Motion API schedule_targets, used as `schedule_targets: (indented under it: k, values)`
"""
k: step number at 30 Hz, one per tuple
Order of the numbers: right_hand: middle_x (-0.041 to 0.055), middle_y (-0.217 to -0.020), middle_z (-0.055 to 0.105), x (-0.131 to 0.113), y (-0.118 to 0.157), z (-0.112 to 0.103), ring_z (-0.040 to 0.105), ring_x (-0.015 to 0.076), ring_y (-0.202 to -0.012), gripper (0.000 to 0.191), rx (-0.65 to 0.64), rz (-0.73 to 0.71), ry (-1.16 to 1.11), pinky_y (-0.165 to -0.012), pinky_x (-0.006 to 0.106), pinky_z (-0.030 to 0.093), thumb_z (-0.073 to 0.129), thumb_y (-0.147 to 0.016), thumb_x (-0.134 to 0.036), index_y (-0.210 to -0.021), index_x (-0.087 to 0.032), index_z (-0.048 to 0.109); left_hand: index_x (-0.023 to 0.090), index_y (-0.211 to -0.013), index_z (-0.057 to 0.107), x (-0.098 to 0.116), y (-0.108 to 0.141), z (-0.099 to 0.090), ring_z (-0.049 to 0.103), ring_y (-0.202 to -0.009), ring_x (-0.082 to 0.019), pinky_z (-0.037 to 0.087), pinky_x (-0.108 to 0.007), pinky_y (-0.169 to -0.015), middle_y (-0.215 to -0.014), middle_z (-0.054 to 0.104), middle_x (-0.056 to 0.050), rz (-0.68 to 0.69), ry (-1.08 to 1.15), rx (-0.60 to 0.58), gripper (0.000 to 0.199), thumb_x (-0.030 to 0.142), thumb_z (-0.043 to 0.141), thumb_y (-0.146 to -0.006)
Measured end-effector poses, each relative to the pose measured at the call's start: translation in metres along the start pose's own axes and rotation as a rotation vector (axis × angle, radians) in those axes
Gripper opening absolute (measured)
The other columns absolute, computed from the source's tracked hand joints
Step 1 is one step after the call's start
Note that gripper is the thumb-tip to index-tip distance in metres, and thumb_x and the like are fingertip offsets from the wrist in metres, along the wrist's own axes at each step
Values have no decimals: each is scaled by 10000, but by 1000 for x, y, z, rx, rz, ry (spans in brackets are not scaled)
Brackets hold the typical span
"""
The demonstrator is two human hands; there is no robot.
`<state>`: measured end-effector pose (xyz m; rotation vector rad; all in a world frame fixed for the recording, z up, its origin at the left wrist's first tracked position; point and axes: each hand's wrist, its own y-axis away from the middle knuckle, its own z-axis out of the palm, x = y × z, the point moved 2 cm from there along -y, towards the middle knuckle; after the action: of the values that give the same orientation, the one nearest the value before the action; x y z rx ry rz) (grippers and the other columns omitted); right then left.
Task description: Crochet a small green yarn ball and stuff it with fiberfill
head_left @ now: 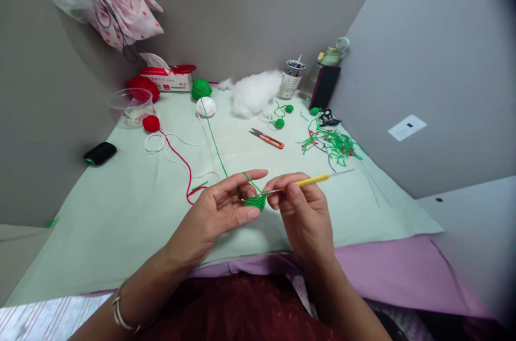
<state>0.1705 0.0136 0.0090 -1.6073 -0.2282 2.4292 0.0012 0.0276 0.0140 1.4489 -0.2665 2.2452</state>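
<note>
My left hand (220, 204) is closed on a small green crochet piece (256, 201), pinched between thumb and fingers, with its index finger stretched out. Green yarn (216, 149) runs over that finger and back to a ball at the rear of the table. In my right hand (304, 207) is a crochet hook with a yellow handle (308, 181), gripped between thumb and fingers. The hook's thin metal tip points left and meets the top edge of the green piece. Some fingers of the left hand are hidden behind the work.
Thread snips (267, 138) lie beyond my hands. Further back are white stuffing (256, 95), a green yarn ball (200, 89), a white ball (206, 107), and a pen cup (292, 80). Yarn scraps (336, 145) lie right; a red ball (151, 124) and plastic tub (131, 107) stand left.
</note>
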Motion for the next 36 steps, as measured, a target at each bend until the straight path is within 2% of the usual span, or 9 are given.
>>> schedule_targets:
  k: [5,14,22,25,27,29,31,34,36]
  values:
    - [22,-864,781,-3,0,1,641,119,-667,209,-20,0,4,-654,259,532,699,-1012,-394,-898,-230,760,373,-1247,806,1,2,0,536,-763,-99,490,-231,-751,-924,620,15,12,-106,20,419,280,865,-843]
    - [49,-933,785,-9,6,-7,705,161,-748,184,-123,-190,210,-683,318,585,586,-1076,-290,-1026,-226,751,329,-1186,838,8,5,4,577,-726,-117,506,-250,-734,-902,696,-6,43,-240,114,339,255,829,-855]
    - [67,-958,793,-16,16,0,757,210,-898,228,-218,-641,701,-733,359,624,546,-1059,-143,-1161,-241,725,283,-1127,858,6,4,10,634,-843,-165,530,-283,-838,-858,693,-6,78,-223,260,329,239,873,-801]
    - [67,-1014,794,-10,19,1,764,206,-905,278,-202,-796,967,-708,338,633,612,-1022,-127,-1219,-283,731,296,-1181,839,-1,3,13,616,-812,-141,521,-265,-834,-840,672,17,75,-86,280,404,251,903,-784]
    - [67,-1066,788,-7,21,2,763,216,-953,332,-179,-853,1078,-732,345,640,654,-990,-104,-1231,-313,745,285,-1237,817,-6,2,13,616,-818,-135,514,-260,-836,-862,687,10,-2,86,229,458,289,907,-788]
    - [64,-1039,782,-7,20,2,753,217,-933,314,-138,-803,987,-732,357,636,639,-997,-105,-1203,-309,761,243,-1234,818,-9,0,12,633,-852,-148,509,-274,-869,-893,718,-17,-102,243,171,460,312,905,-788]
    - [54,-955,768,-8,15,1,721,192,-812,254,-45,-640,737,-675,345,610,594,-1031,-133,-1134,-280,773,215,-1194,832,-9,-1,10,650,-885,-168,498,-295,-896,-908,742,-43,-149,295,155,426,313,903,-785]
    - [35,-868,737,-8,7,2,656,160,-691,203,20,-423,390,-603,316,558,582,-1060,-209,-1028,-254,777,252,-1198,835,-5,-2,10,649,-904,-177,478,-301,-896,-892,727,-29,-104,233,170,436,301,910,-771]
    - [40,-889,750,-7,4,4,679,174,-750,179,-10,-381,353,-630,320,564,614,-1051,-238,-999,-255,785,280,-1207,833,-4,-2,13,636,-916,-172,473,-299,-910,-886,703,-12,-56,177,170,454,280,918,-761]
